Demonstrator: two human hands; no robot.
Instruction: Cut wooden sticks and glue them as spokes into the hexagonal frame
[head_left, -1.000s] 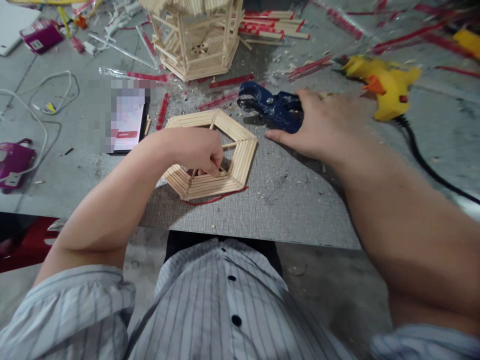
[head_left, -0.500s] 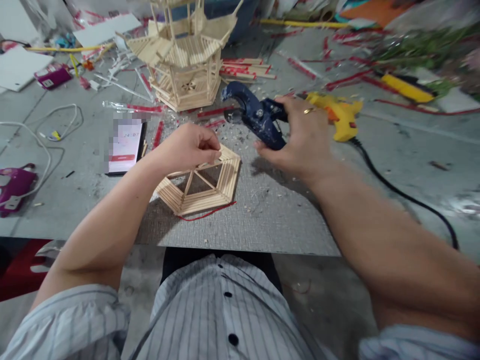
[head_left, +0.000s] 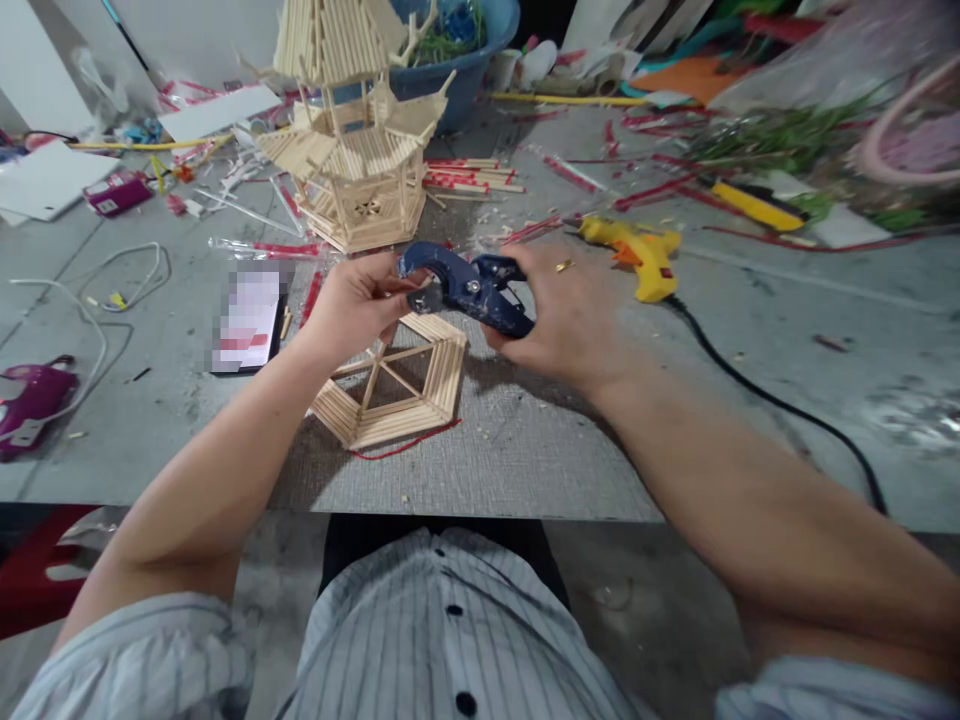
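My right hand grips a dark blue pipe cutter by its handles, the curved jaw turned left. At that jaw, my left hand has its fingers pinched together; what they hold, if anything, is hidden. Below both hands a hexagonal frame of thin wooden sticks lies flat on the table, with spokes meeting near its middle. Along its near edge runs a red string. Behind the hands stands a tiered stick pagoda.
To the right lies a yellow glue gun with a black cord. A phone is left of my left hand. Red-and-white wrapped sticks lie beside the pagoda. A blue basin stands behind, and a yellow-handled tool lies far right.
The pipe cutter has moved left and down in my right hand, its jaw now meeting my left fingers. My left hand has lifted slightly off the hexagonal frame. The camera view has tilted up.
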